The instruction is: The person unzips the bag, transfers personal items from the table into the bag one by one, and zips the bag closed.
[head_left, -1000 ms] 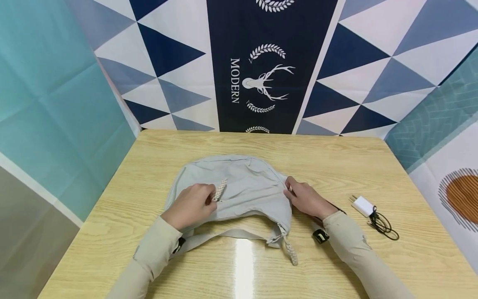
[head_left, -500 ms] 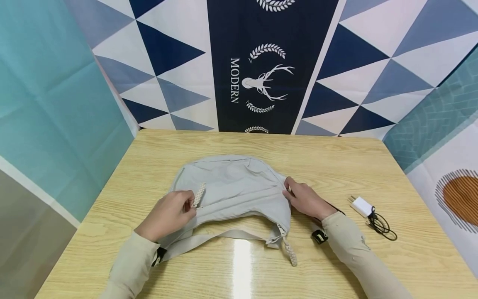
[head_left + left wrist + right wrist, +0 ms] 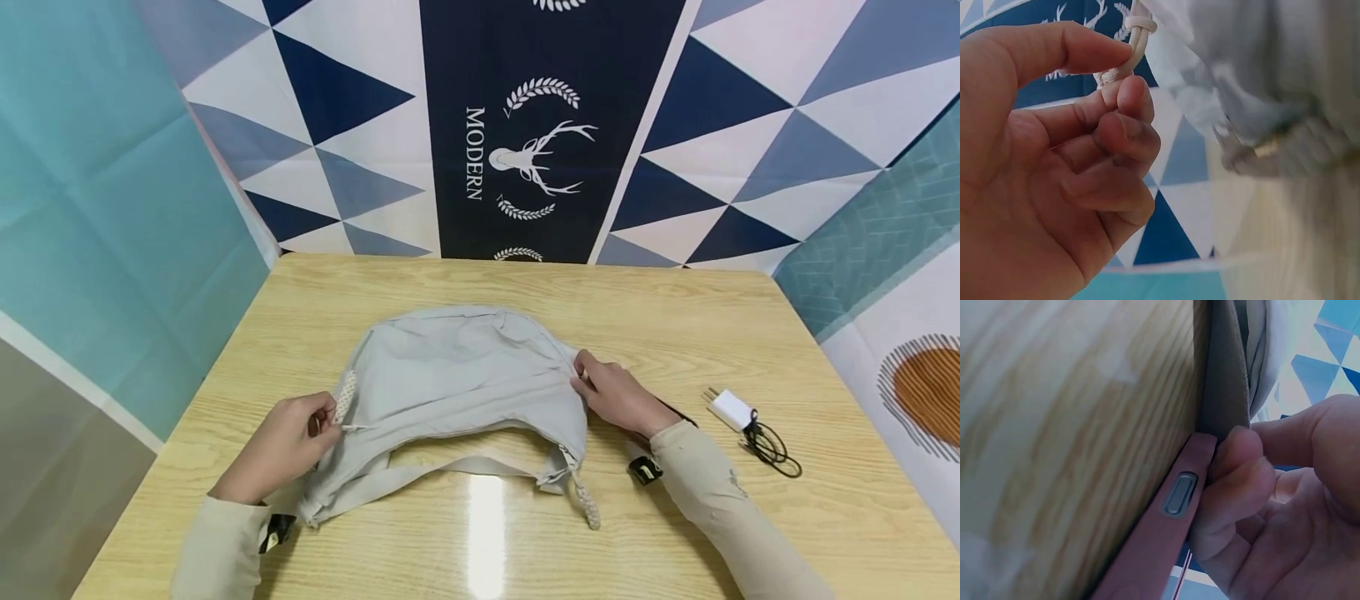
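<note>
Bag [image 3: 465,375], pale grey cloth, lay flat near the middle of the tabletop [image 3: 675,317], strap trailing toward the near edge. Left hand [image 3: 281,442] pinched the braided cord pull [image 3: 345,397] at the bag's left end, thumb over curled forefinger; the left wrist view showed the cord [image 3: 1129,53] caught between the two. Right hand [image 3: 615,398] gripped the bag's right end, fingers curled on the cloth. The right wrist view also showed a reddish, flat thing with a side button [image 3: 1172,512] against those fingers; what it was could not be told. My judgement: pull the cord level along the zip line, not upward, with the right hand bracing the far end. White charger [image 3: 731,410] and black cable [image 3: 768,450] sat toward the right edge.
</note>
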A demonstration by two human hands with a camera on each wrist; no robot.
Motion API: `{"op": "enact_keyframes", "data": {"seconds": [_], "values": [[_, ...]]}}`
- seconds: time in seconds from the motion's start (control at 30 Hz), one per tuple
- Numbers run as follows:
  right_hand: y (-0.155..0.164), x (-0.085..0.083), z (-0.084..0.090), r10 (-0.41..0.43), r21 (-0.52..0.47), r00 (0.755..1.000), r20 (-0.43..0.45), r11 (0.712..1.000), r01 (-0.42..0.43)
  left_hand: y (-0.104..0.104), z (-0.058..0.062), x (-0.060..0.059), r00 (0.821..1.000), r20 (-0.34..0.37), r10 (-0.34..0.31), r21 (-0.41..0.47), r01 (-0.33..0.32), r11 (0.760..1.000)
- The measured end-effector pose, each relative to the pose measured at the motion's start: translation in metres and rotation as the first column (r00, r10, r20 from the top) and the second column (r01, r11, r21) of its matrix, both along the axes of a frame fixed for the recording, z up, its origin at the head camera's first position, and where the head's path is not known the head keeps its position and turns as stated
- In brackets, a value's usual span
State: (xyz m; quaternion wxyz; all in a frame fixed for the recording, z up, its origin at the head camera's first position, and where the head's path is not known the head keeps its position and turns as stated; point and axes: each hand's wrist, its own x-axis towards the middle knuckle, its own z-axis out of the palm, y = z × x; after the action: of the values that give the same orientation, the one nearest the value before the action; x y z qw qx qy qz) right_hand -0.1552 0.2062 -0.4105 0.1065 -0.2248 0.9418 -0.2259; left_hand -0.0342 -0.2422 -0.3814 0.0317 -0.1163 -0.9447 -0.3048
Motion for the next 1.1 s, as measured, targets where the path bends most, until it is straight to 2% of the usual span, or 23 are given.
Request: {"op": "enact_keyframes", "data": {"seconds": [0.13, 0.3, 0.4, 0.53, 0.63, 0.73, 0.8, 0.9, 1.0, 1.1], "values": [[0.000, 0.001, -0.001, -0.001, 0.011, 1.000, 0.002, 1.000, 0.000, -0.013, -0.004, 0.006, 1.000, 0.011, 0.010, 0.030, -0.010, 0.999], [-0.002, 0.003, -0.003, 0.011, 0.013, 0.999, -0.030, 1.000, -0.011, -0.030, -0.011, 0.012, 0.996, 0.017, 0.082, 0.050, -0.083, 0.995], [-0.001, 0.003, -0.004, 0.020, 0.010, 0.998, -0.056, 1.000, -0.019, -0.035, -0.015, 0.014, 0.987, 0.025, 0.158, 0.007, -0.158, 0.987], [0.002, 0.002, -0.003, 0.008, 0.013, 0.997, -0.076, 1.000, -0.007, -0.032, -0.020, 0.017, 0.978, 0.059, 0.198, -0.081, -0.193, 0.978], [0.005, 0.001, -0.001, 0.004, 0.021, 0.996, -0.086, 1.000, -0.002, -0.026, -0.016, 0.022, 0.976, 0.064, 0.208, -0.128, -0.199, 0.972], [0.006, 0.001, 0.000, 0.010, 0.024, 0.996, -0.088, 1.000, -0.008, -0.017, -0.004, 0.024, 0.972, -0.020, 0.235, -0.172, -0.235, 0.957], [0.007, 0.001, 0.000, 0.013, 0.022, 0.996, -0.085, 1.000, -0.011, -0.008, 0.007, 0.021, 0.972, -0.098, 0.211, -0.180, -0.226, 0.957], [0.006, 0.001, -0.001, 0.014, 0.015, 0.996, -0.084, 1.000, -0.013, 0.008, 0.019, 0.009, 0.974, -0.194, 0.117, -0.181, -0.153, 0.971], [0.003, 0.000, -0.003, 0.017, 0.010, 0.997, -0.082, 1.000, -0.017, 0.022, 0.024, -0.009, 0.977, -0.211, 0.014, -0.184, -0.054, 0.981], [-0.002, 0.000, -0.004, 0.025, -0.002, 0.997, -0.079, 1.000, -0.025, 0.030, 0.023, -0.027, 0.979, -0.198, -0.044, -0.220, 0.000, 0.976]]}}
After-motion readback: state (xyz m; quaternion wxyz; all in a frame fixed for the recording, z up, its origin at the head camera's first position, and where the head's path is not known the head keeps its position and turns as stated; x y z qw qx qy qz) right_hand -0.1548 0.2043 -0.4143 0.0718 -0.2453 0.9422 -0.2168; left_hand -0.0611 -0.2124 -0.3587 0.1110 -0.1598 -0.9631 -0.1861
